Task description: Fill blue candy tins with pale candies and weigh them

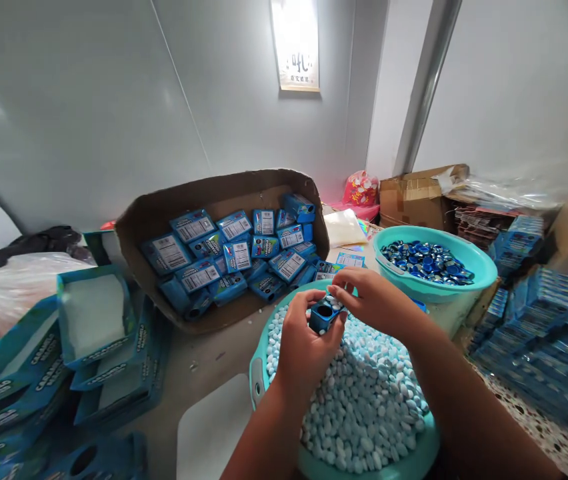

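Note:
My left hand [301, 333] is wrapped round a small blue box [320, 324], its dark round opening facing up. Pinched fingers of my right hand [369, 293] are at the far side of that opening with a few pale candies [334, 302]. Both hands are above a turquoise basin [256, 377] heaped with pale blue and white oval candies [369, 400]. Behind and to the right, another turquoise basin [484, 273] holds shiny blue round caps [427, 263].
A brown carton [129, 230] with many blue printed boxes [194, 227] stands behind the basin. Stacked blue trays [95, 310] are at left. Wrapped blue packs [529, 333] and an open cardboard box [409, 197] are at right. A grey-white lid-like panel [209, 427] lies in front.

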A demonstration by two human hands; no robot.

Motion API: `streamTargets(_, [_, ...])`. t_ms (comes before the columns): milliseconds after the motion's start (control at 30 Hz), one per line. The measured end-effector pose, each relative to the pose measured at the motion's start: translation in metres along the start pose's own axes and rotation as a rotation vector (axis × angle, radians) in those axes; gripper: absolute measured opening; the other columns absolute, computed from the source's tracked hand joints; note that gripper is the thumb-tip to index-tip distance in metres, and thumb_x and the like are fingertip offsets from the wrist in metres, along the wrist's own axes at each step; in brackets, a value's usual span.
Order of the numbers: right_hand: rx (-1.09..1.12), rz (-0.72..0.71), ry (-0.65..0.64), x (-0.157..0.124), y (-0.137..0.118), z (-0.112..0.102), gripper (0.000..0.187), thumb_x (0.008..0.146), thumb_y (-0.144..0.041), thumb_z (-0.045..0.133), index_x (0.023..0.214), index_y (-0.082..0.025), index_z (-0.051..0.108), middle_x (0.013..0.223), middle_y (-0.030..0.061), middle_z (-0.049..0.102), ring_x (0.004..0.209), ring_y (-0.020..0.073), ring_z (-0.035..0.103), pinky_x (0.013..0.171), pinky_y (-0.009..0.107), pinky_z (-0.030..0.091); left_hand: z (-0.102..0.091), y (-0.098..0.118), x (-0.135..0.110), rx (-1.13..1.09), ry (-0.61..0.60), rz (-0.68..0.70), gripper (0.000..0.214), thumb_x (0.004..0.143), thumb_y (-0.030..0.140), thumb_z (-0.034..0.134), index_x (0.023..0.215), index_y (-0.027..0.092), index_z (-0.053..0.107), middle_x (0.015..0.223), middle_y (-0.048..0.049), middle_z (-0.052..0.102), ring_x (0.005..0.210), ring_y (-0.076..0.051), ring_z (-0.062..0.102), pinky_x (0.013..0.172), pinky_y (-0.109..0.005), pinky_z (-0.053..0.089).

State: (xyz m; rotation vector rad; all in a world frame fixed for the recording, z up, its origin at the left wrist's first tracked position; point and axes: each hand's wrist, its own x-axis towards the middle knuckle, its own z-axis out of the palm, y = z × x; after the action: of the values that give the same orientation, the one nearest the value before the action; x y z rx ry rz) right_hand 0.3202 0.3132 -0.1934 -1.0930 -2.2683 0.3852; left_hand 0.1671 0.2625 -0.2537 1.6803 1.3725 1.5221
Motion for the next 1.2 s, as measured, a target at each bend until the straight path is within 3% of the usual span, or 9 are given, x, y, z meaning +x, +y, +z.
streamTargets(167, [-0.149, 0.09, 0.06, -0.009, -0.015, 0.004, 0.025, 0.095, -0.02, 0.056, 0.072, -0.017, 0.067, 0.081, 0.006, 0.061, 0.073, 0.0176, 0.056, 0.067, 0.031, 0.036, 0.0, 0.002, 0.001, 0.032, 0.013, 0.044, 0.027, 0.081, 0.029, 0.071, 0.104, 0.02, 0.062, 0.103, -0.0063, 0.068, 0.096, -0.023, 0.065, 0.088, -0.036, 0.049])
streamTargets(333, [-0.272, 0.135, 0.07, -0.01, -0.027, 0.007, 0.026, 0.094, -0.016, 0.056, 0.07, -0.016, 0.068, 0.079, 0.0081, 0.061, 0.071, 0.0188, 0.056, 0.065, 0.033, 0.036, 0.0, 0.005, 0.0, 0.087, -0.041, 0.043, 0.036, 0.075, 0.018, 0.072, 0.109, 0.02, 0.06, 0.106, -0.0065, 0.067, 0.097, -0.023, 0.064, 0.088, -0.036, 0.05])
streamTargets(500, [-0.027, 0.096, 0.098, -0.009, -0.035, 0.014, 0.021, 0.091, -0.015, 0.063, 0.071, -0.017, 0.069, 0.078, 0.0037, 0.061, 0.072, 0.0161, 0.057, 0.067, 0.03, 0.041, 0.001, 0.003, -0.001, -0.027, -0.141, 0.084, 0.044, 0.079, 0.018, 0.067, 0.121, 0.019, 0.054, 0.12, -0.0092, 0.064, 0.109, -0.023, 0.062, 0.095, -0.036, 0.049])
streamTargets(633, [0.161, 0.075, 0.164, -0.01, -0.036, 0.019, 0.018, 0.087, -0.014, 0.067, 0.07, -0.018, 0.071, 0.076, 0.0009, 0.062, 0.069, 0.0138, 0.057, 0.066, 0.028, 0.043, 0.0, 0.001, -0.003, -0.134, -0.153, 0.097, 0.037, 0.084, 0.017, 0.06, 0.121, 0.021, 0.056, 0.119, -0.007, 0.064, 0.109, -0.02, 0.062, 0.095, -0.033, 0.048])
streamTargets(867, [0.495, 0.086, 0.154, -0.013, -0.024, 0.021, 0.007, 0.086, -0.025, 0.07, 0.085, -0.02, 0.073, 0.081, 0.001, 0.071, 0.074, 0.0153, 0.064, 0.068, 0.028, 0.05, -0.001, 0.002, -0.002, -0.098, -0.104, 0.043, 0.035, 0.083, 0.019, 0.061, 0.118, 0.02, 0.057, 0.115, -0.0069, 0.066, 0.108, -0.022, 0.062, 0.096, -0.036, 0.047])
streamTargets(967, [0.635, 0.1, 0.22, -0.012, -0.012, 0.021, 0.017, 0.087, -0.033, 0.07, 0.096, -0.019, 0.072, 0.087, 0.0025, 0.073, 0.079, 0.0172, 0.068, 0.071, 0.029, 0.053, -0.002, 0.001, -0.003, -0.091, -0.078, -0.009, 0.035, 0.083, 0.029, 0.067, 0.114, 0.021, 0.053, 0.113, -0.0068, 0.066, 0.106, -0.022, 0.063, 0.091, -0.035, 0.049])
streamTargets(1100, [0.473, 0.009, 0.305, -0.016, 0.006, 0.016, 0.012, 0.087, -0.029, 0.071, 0.096, -0.021, 0.072, 0.096, 0.004, 0.072, 0.091, 0.0195, 0.067, 0.083, 0.034, 0.053, -0.004, -0.001, -0.006, 0.02, -0.002, -0.066, 0.038, 0.082, 0.039, 0.07, 0.11, 0.023, 0.05, 0.106, -0.0038, 0.067, 0.094, -0.02, 0.065, 0.083, -0.032, 0.05])
streamTargets(1200, [0.359, -0.061, 0.265, -0.019, 0.014, 0.011, 0.007, 0.088, -0.027, 0.071, 0.089, -0.02, 0.073, 0.092, 0.0043, 0.07, 0.09, 0.0195, 0.065, 0.084, 0.034, 0.051, -0.005, 0.0, -0.006, 0.096, 0.03, -0.094, 0.035, 0.081, 0.043, 0.069, 0.105, 0.024, 0.051, 0.096, -0.0005, 0.068, 0.08, -0.018, 0.065, 0.073, -0.028, 0.05])
